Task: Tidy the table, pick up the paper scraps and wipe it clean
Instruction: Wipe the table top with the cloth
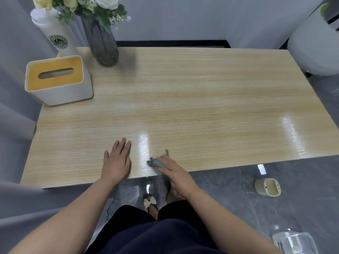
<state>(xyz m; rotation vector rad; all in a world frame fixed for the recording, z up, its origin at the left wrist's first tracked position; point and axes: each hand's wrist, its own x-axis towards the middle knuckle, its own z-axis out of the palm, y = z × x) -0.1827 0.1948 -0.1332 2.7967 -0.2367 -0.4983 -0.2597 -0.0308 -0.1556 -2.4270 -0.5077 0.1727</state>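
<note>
Left hand: the left hand (117, 159) lies flat, palm down, fingers straight and together, on the wooden table (201, 99) close to its near edge; it holds nothing.
Right hand: the right hand (173, 171) is just to the right of the left one, at the near edge of the table, fingers laid over a cloth and pressing it to the wood; whether the thumb curls under the cloth cannot be told.
Cloth: the grey-green cloth (156, 163) is bunched under the right hand's fingers, its folds showing on the side toward the left hand, one corner poking out beyond the fingertips.
Table surface: glossy light wood grain, with bright reflections just beyond both hands and far out to the right.
Tissue box: a white tissue box (58, 80) with a yellow slotted top stands well beyond the left hand, at the far left of the table.
Vase: a dark grey vase (102, 44) of pale artificial flowers stands beyond the tissue box, toward the far edge.
Cup: a tall white lidded cup (55, 33) with a round green logo stands left of the vase.
Floor, right of the right hand: a small beige bin (267, 186) lies on the dark tiles; nearer the person, a clear plastic container (293, 241).
Below the hands: dark clothing and a sandal (150, 202) with a pale bow.
</note>
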